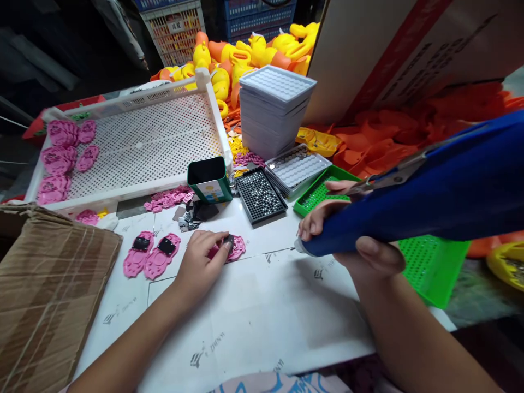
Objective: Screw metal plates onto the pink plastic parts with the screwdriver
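My left hand [201, 257] pins a pink piece [237, 249] at the centre of the frame, thumb and fingertips closed over the dark plate [230, 239] on it. My right hand [374, 259] is wrapped round a blue driver [409, 199] at centre right, its nose just above the white tabletop [262, 322] and well apart from the piece.

Two pink pieces with black plates [151, 255] lie side by side left of centre; I judge those further along. The one under my fingers seems partway — its plate is on, but I can't tell whether it is fastened. Loose dark plates [188, 218] lie beside a dark green cup [209, 188] just above my hand, and a black grid tray [261, 195] of small shiny bits sits right of the cup, so supplies look to be left. More pink pieces stand stacked in a white crate [143, 155] at upper left; whether those are finished, I can't say.

My own fingers hide much of the held piece. The driver's rear runs off the right edge, its fine tip is hard to make out, and the cardboard box [49, 289] at lower left is cut off.
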A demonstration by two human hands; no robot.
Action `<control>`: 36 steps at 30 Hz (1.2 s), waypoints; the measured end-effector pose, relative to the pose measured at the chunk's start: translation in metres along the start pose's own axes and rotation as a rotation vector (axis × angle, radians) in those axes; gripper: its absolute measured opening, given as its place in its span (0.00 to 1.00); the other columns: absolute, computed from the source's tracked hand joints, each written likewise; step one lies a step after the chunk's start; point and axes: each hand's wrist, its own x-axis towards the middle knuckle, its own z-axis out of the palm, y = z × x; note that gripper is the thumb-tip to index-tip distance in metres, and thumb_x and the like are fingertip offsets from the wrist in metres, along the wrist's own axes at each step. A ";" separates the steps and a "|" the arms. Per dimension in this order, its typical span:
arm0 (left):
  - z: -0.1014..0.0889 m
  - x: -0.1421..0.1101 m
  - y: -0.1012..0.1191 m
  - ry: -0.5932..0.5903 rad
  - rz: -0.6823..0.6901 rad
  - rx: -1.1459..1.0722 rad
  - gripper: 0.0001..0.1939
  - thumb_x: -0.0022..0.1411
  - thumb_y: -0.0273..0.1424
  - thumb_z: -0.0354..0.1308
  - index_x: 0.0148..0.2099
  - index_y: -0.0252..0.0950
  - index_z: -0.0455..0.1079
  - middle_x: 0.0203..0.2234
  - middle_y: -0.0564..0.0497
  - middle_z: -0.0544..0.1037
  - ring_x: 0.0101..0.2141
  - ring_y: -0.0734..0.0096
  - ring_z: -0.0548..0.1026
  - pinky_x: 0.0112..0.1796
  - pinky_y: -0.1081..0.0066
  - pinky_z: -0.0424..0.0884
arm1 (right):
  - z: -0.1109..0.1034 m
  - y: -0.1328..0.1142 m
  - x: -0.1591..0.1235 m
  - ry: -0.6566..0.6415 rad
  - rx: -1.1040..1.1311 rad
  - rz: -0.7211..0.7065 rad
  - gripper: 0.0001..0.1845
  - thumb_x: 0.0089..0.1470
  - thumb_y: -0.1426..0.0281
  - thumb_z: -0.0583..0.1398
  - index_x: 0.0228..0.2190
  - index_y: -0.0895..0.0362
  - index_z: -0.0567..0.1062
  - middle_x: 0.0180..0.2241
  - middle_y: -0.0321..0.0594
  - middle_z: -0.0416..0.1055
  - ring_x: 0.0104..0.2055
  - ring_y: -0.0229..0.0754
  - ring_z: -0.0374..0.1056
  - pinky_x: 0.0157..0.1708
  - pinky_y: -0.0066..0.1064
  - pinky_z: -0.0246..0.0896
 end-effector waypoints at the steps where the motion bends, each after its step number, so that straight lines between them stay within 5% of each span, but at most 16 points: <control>1: 0.002 -0.001 0.000 -0.016 0.012 -0.003 0.10 0.63 0.34 0.54 0.42 0.37 0.75 0.32 0.49 0.79 0.37 0.65 0.72 0.38 0.65 0.69 | 0.000 0.001 0.000 -0.002 0.008 -0.002 0.27 0.42 0.60 0.67 0.46 0.49 0.69 0.25 0.36 0.72 0.25 0.43 0.68 0.24 0.37 0.65; 6: 0.004 -0.004 -0.004 -0.048 0.068 0.029 0.09 0.60 0.34 0.58 0.40 0.36 0.75 0.26 0.49 0.76 0.33 0.64 0.68 0.37 0.62 0.66 | -0.002 0.002 0.002 -0.005 -0.008 -0.007 0.27 0.43 0.60 0.66 0.46 0.51 0.70 0.25 0.36 0.71 0.25 0.42 0.68 0.26 0.36 0.65; 12: 0.002 -0.002 -0.013 -0.046 0.310 0.188 0.11 0.60 0.32 0.58 0.45 0.41 0.75 0.44 0.45 0.76 0.49 0.52 0.65 0.48 0.52 0.61 | -0.002 0.001 0.003 0.023 -0.018 -0.028 0.20 0.43 0.61 0.65 0.40 0.50 0.72 0.24 0.36 0.70 0.25 0.43 0.67 0.25 0.37 0.65; 16: 0.003 -0.001 -0.020 -0.102 0.395 0.158 0.08 0.61 0.30 0.58 0.42 0.41 0.76 0.42 0.48 0.80 0.51 0.51 0.65 0.50 0.50 0.59 | -0.001 0.002 0.001 0.017 -0.008 -0.024 0.15 0.43 0.62 0.65 0.36 0.51 0.74 0.25 0.37 0.70 0.26 0.43 0.68 0.26 0.38 0.64; 22: 0.001 -0.001 -0.025 -0.053 0.344 0.107 0.09 0.60 0.30 0.58 0.43 0.41 0.75 0.40 0.47 0.80 0.46 0.55 0.70 0.47 0.53 0.63 | 0.000 0.000 0.002 0.028 -0.034 -0.005 0.26 0.42 0.61 0.65 0.46 0.46 0.72 0.24 0.36 0.70 0.24 0.44 0.66 0.25 0.38 0.63; 27: 0.001 0.000 -0.029 -0.045 0.314 0.055 0.07 0.59 0.30 0.59 0.40 0.39 0.75 0.39 0.46 0.80 0.46 0.56 0.70 0.47 0.53 0.65 | 0.001 -0.003 0.001 0.049 -0.062 0.024 0.18 0.42 0.61 0.65 0.38 0.45 0.74 0.25 0.37 0.69 0.25 0.45 0.66 0.28 0.40 0.64; 36: 0.002 0.003 -0.033 -0.141 0.217 -0.040 0.07 0.59 0.32 0.60 0.40 0.41 0.76 0.39 0.47 0.80 0.48 0.56 0.68 0.50 0.51 0.64 | 0.005 -0.005 0.000 0.101 -0.138 0.037 0.24 0.42 0.59 0.65 0.44 0.46 0.73 0.23 0.38 0.69 0.25 0.46 0.66 0.27 0.43 0.65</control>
